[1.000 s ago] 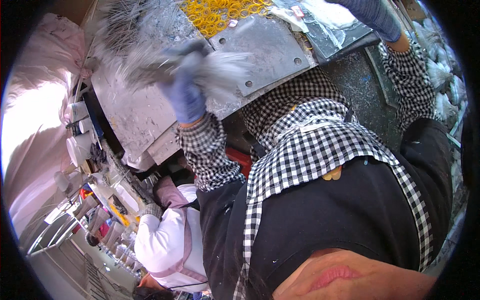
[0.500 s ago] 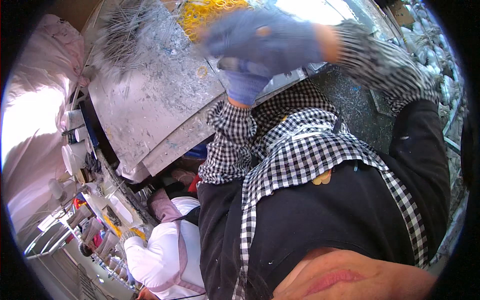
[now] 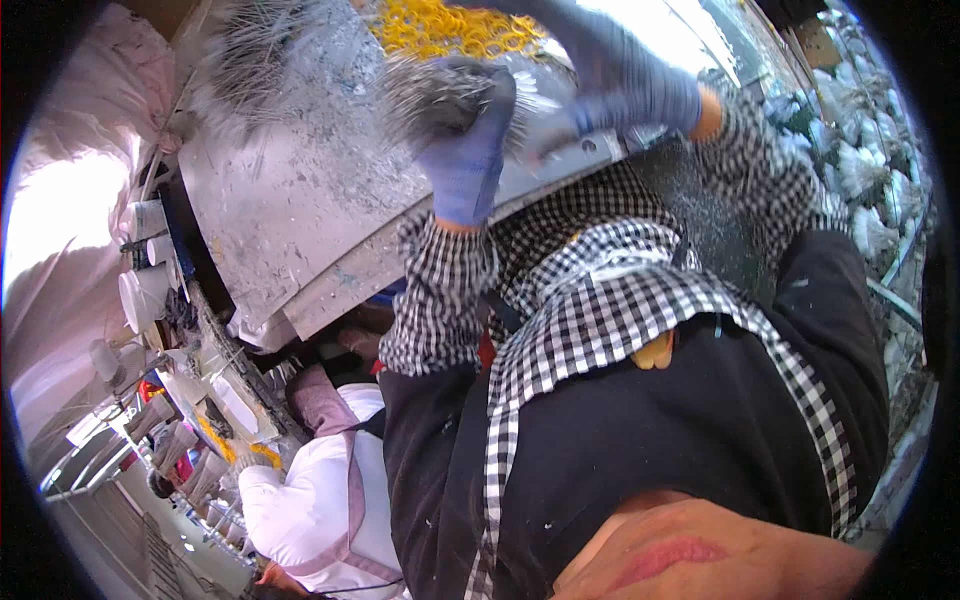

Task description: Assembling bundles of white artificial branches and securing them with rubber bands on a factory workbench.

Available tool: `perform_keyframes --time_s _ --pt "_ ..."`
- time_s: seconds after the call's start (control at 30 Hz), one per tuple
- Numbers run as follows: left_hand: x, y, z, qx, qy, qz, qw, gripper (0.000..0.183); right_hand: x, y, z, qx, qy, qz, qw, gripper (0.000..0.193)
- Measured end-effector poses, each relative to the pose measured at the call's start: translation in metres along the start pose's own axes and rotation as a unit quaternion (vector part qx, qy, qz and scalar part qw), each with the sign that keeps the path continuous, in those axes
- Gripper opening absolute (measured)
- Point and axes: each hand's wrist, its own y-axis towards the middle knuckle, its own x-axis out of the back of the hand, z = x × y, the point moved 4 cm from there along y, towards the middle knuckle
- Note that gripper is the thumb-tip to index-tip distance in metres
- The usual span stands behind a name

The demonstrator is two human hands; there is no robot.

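Note:
My left hand point(image 3: 465, 165), in a blue-grey knit glove, is closed around a bundle of thin grey strands point(image 3: 425, 100) above the table. The strands fan out from the grip; their exact kind is hard to make out. Off to the right and raised, my right hand point(image 3: 635, 85) wears a matching glove. It is blurred by motion, with fingers stretched toward the far side and the thumb apart. Nothing shows in it. Beyond both hands lies a pile of yellow rubber bands point(image 3: 450, 30). A heap of similar grey strands point(image 3: 255, 65) rests at the table's far left.
The grey, paint-flecked worktable point(image 3: 290, 220) has a raised sheet edge on its near side. White tufted bundles point(image 3: 865, 170) fill the right side. At the left stand white tubs point(image 3: 145, 295) and pinkish cloth point(image 3: 80, 180). A co-worker in white point(image 3: 310, 500) sits at lower left.
My hands were together over the table and are now apart. The right has swung away to the right; the left has shifted slightly left, and its strand bundle has come into view.

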Motion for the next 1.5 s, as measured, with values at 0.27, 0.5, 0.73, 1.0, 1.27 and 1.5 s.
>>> perform_keyframes --time_s 0.27,0.5,0.73,1.0,1.27,1.5 --pt "-0.002 -0.022 0.036 -0.171 0.4 0.188 0.881 0.08 -0.055 -0.103 -0.019 -0.173 -0.089 0.067 0.979 0.114" --pt "0.027 -0.024 0.053 -0.086 0.485 0.328 0.806 0.09 -0.05 -0.11 -0.021 -0.2 -0.098 0.074 0.972 0.109" --pt "0.015 -0.015 0.024 -0.197 0.367 0.287 0.863 0.071 -0.06 -0.146 -0.046 -0.232 -0.077 0.138 0.96 0.098" --pt "0.011 -0.017 0.058 -0.189 0.623 0.324 0.687 0.058 -0.05 -0.124 -0.013 -0.194 -0.155 0.094 0.964 0.105" --pt "0.008 -0.06 0.044 -0.226 0.493 0.259 0.799 0.072 -0.042 -0.129 0.01 -0.251 0.073 0.075 0.962 0.102" --pt "0.013 -0.154 0.044 0.489 -0.123 0.12 0.855 0.049 -0.058 -0.191 0.056 -0.654 0.507 0.111 0.551 0.086"
